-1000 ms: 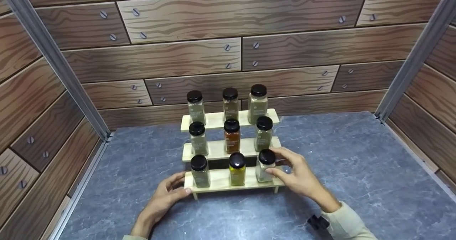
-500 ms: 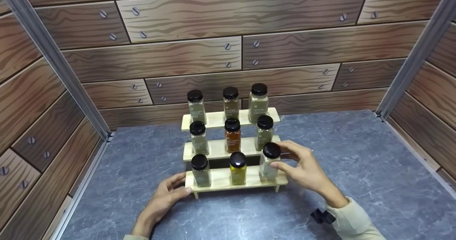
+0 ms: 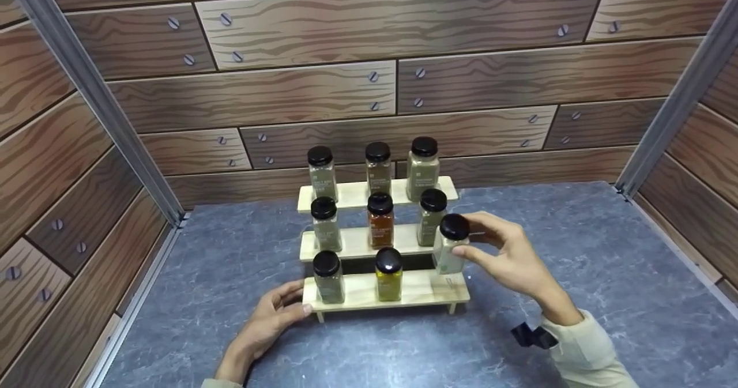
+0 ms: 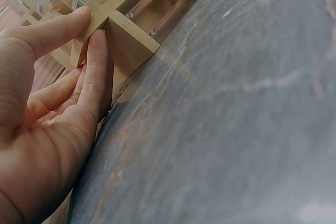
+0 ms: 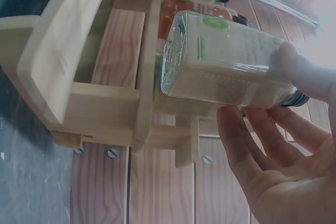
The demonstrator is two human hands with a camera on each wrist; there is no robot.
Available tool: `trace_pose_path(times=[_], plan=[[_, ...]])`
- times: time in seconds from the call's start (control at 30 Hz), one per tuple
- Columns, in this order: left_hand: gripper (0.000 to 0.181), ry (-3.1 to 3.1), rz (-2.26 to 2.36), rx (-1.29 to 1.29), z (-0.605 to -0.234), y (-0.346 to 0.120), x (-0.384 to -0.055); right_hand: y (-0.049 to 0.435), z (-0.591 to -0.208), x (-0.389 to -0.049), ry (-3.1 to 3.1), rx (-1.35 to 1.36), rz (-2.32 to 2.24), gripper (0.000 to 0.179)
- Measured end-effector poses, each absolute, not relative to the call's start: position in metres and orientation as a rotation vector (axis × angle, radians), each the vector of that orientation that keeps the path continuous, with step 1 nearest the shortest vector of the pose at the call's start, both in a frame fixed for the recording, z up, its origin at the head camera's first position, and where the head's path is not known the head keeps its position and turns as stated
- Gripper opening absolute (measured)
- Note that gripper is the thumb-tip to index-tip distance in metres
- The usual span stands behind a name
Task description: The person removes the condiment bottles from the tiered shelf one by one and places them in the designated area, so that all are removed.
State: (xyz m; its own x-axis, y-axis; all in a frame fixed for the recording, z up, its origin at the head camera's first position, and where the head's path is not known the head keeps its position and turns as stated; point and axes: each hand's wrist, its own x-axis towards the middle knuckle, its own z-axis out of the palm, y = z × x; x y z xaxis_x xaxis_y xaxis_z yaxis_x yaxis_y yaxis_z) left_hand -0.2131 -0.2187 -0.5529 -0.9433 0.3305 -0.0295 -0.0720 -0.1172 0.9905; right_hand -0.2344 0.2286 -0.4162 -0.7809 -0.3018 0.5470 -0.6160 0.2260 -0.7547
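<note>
Right hand point(image 3: 510, 261) pinches clear, square-sided, black-capped glass bottle point(image 3: 447, 259) above front right of pale wooden three-tier rack point(image 3: 416, 290); left hand point(image 3: 271, 316) grips its left end. Apparent step: bottle transfer; next calls for steady clearance.

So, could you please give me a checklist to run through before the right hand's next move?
1. Right hand secure: ok, its grip holds the pale jar.
2. Pale jar off the front shelf: ok, a gap shows.
3. Left hand bracing: ok, it holds the front shelf's left end.
4. Grey-green jar and yellow jar upright: ok.
5. Clearance to the green jar behind: cannot tell, they overlap in the head view.
6. Black lid tight: cannot tell.
</note>
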Motion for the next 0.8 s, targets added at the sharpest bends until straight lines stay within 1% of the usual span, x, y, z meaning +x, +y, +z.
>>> trace_pose_path(times=[0.37, 0.8], plan=[[0.078, 1.869, 2.142, 0.267, -0.557, -0.219, -0.214, 0.244, -0.407, -0.234, -2.154, 0.820, 1.552, 0.050], [0.077, 1.852, 2.152, 0.266, -0.557, -0.220, -0.214, 0.259, -0.407, -0.243, -2.105, 0.745, 1.539, 0.048]])
